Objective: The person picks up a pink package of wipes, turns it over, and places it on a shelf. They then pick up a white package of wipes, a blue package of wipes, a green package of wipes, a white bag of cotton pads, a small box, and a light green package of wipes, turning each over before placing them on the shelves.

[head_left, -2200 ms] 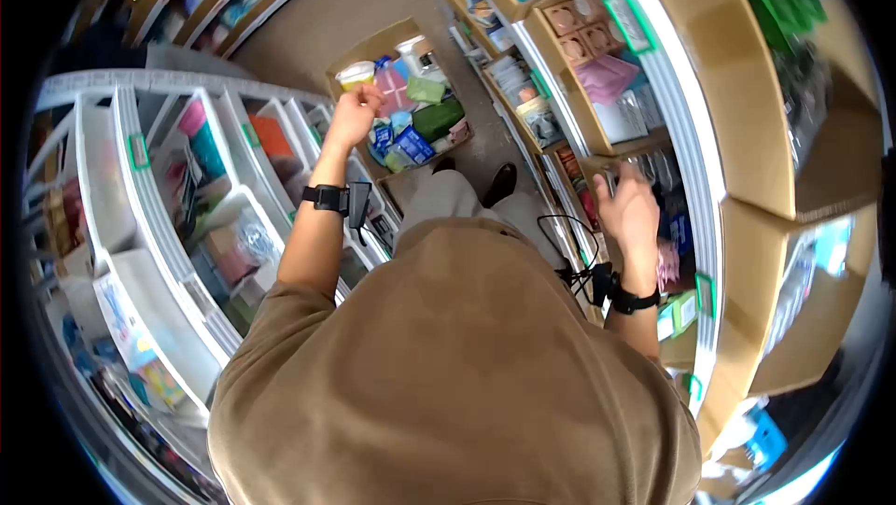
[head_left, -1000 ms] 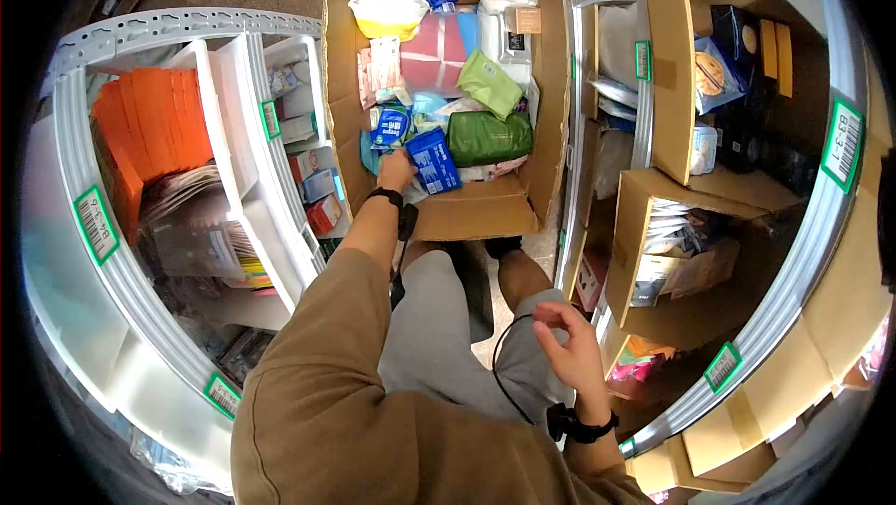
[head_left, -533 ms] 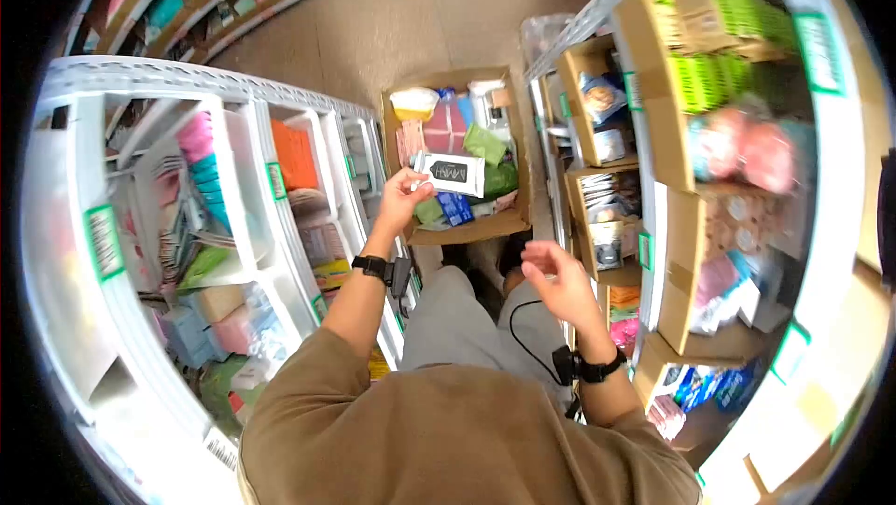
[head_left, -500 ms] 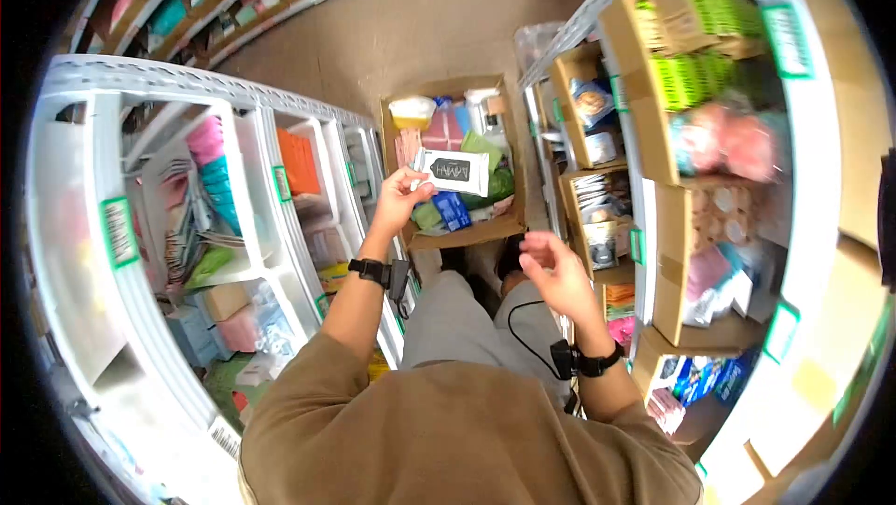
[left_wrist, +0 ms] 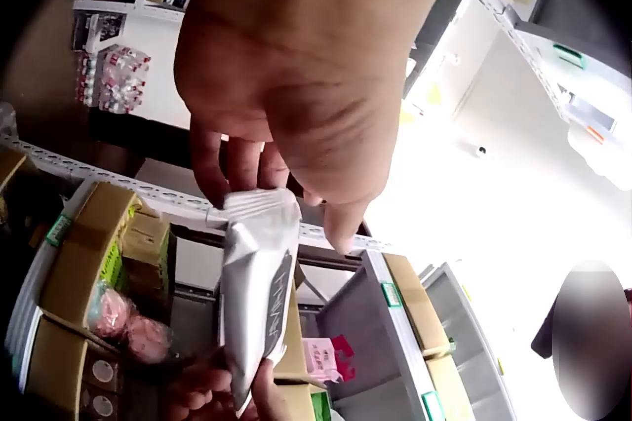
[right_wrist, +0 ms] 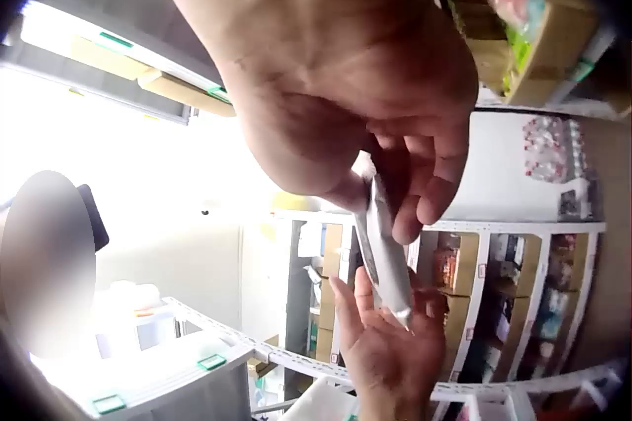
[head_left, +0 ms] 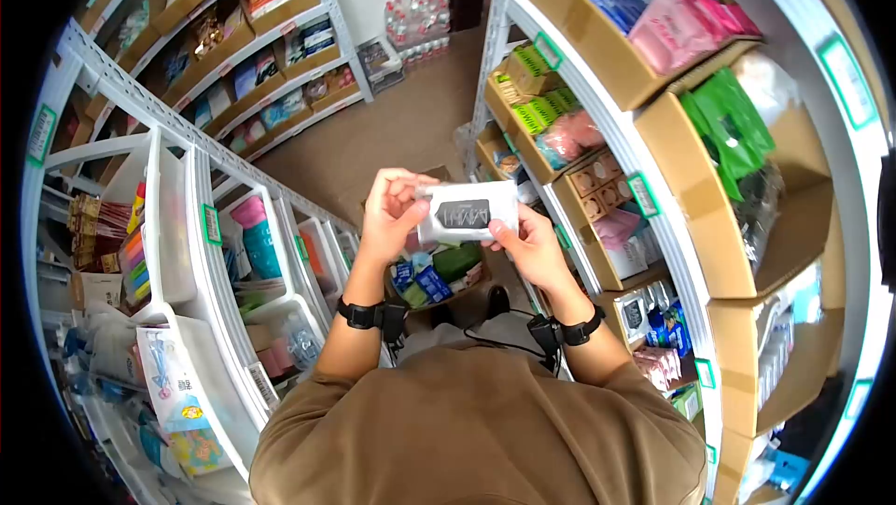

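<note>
Both hands hold a white packet (head_left: 467, 209) with a black label, raised in front of the chest. My left hand (head_left: 387, 211) has the packet's left end, its thumb near the lower corner and its fingers behind. At the right end, my right hand (head_left: 532, 245) pinches the lower corner, thumb on the front. The wrist views show the packet (left_wrist: 259, 278) edge-on, slim and glossy, with a crimped end by the left fingers. Below it on the floor stands a cardboard box (head_left: 437, 172) of goods, partly hidden by the hands and packet; blue packs (head_left: 431, 285) and a green bag (head_left: 455, 262) show inside.
White bins (head_left: 177, 225) on a rack line the left side. Along the right, a rack carries open cardboard bins (head_left: 686, 186) of packaged goods. Another shelf unit (head_left: 271, 48) stands at the far left, and bottle packs (head_left: 417, 20) sit by the far wall.
The left hand reached into the box, lifted the white packet out and brought it up closer. The right hand, earlier holding nothing, now grips the packet's other end. The head view has tilted up.
</note>
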A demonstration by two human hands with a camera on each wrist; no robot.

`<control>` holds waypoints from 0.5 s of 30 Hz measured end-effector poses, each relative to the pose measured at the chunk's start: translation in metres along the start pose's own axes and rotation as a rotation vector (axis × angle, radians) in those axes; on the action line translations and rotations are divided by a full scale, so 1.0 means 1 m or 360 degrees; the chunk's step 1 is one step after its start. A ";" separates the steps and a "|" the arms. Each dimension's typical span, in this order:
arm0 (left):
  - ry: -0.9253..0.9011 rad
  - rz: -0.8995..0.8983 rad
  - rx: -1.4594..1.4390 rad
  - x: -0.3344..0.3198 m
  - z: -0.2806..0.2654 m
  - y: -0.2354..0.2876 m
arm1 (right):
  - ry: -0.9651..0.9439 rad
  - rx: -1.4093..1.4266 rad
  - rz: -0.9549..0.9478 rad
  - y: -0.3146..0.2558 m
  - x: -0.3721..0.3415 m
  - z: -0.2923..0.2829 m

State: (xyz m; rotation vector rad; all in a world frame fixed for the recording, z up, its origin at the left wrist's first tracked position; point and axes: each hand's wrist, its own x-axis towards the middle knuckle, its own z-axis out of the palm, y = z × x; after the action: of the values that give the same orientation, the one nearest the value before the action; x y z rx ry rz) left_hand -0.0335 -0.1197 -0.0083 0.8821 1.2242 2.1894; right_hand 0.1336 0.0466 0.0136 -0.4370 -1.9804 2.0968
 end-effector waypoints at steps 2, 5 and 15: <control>-0.0205 -0.0195 0.0291 0.000 0.010 0.018 | -0.0019 -0.0107 -0.0011 -0.014 -0.012 -0.003; -0.0615 -0.0523 0.0924 -0.001 0.023 0.043 | -0.0026 -0.0673 -0.0258 -0.029 -0.025 -0.008; -0.0012 -0.0344 -0.0068 -0.017 0.038 0.001 | 0.0161 -0.0249 -0.0087 -0.021 -0.050 0.020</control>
State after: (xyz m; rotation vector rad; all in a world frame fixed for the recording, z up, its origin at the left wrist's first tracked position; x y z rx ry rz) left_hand 0.0059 -0.1098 0.0023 0.7055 1.2049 2.0305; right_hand 0.1719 0.0118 0.0386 -0.5007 -2.0807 1.8568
